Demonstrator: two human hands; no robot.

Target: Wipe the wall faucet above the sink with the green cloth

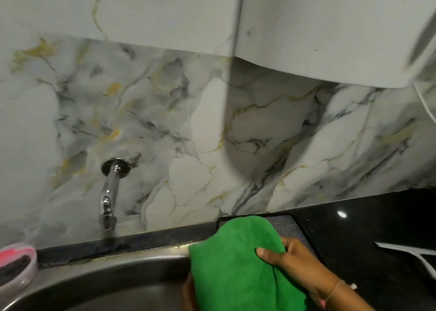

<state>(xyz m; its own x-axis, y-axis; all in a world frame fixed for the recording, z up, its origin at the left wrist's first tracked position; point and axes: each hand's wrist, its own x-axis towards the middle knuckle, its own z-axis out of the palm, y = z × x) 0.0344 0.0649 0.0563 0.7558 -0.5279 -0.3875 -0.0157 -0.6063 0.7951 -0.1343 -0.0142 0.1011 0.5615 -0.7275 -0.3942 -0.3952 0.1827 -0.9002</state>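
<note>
A chrome wall faucet [109, 194] juts from the marbled wall at centre left, its spout pointing down over the steel sink [99, 284]. The green cloth [238, 266] hangs over the sink's right rim, well to the right of and below the faucet. My right hand [297, 266] grips the cloth's right side with the thumb pressed on top. My left hand [188, 294] is mostly hidden under the cloth's lower left edge, only a dark sliver showing. Neither hand touches the faucet.
A pink-rimmed round container [16, 268] sits at the sink's left edge. A black counter [365, 228] runs right, with a dark mesh mat [290, 226] behind the cloth and a white object [415, 256] at far right. White cabinets [306, 27] overhang above.
</note>
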